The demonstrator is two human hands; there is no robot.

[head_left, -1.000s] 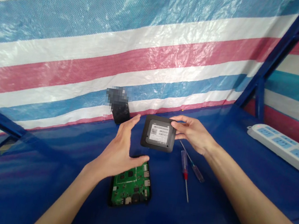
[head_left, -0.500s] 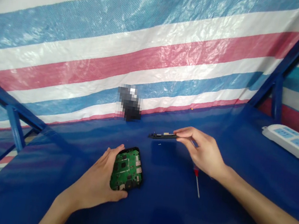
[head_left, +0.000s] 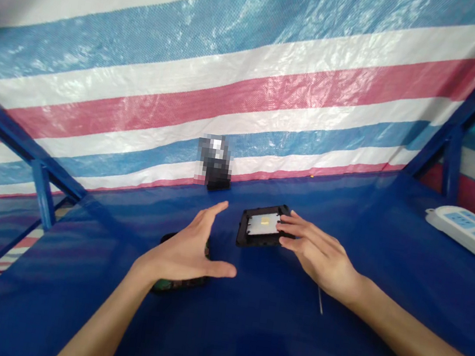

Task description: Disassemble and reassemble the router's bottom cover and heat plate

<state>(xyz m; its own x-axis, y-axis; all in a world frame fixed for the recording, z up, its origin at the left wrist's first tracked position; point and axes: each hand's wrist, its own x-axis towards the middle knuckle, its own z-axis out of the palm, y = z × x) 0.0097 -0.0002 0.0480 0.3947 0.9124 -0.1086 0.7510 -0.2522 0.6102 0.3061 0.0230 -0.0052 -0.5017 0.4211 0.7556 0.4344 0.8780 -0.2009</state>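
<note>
My left hand (head_left: 183, 250) is open, with its fingers spread and held over a green circuit board (head_left: 178, 283) in a black frame. The hand hides most of the board, and only its edges show. My right hand (head_left: 319, 254) grips the right edge of a black rectangular case cover (head_left: 257, 227). The cover lies flat with its inner side up, showing a silver metal plate with a small gold patch. Below my right hand, the thin steel shaft of a screwdriver (head_left: 320, 300) shows, and the rest of the tool is hidden.
A pixelated dark object (head_left: 218, 183) stands at the back edge of the blue bench top (head_left: 285, 338). A white power strip (head_left: 468, 234) lies at the right. A striped tarp (head_left: 249, 97) hangs behind, with blue steel frame bars (head_left: 453, 155) at the sides.
My right hand has brought the cover down flat, inner side up. My left hand has let go of the circuit board and now hovers open above it. The view has tilted slightly.
</note>
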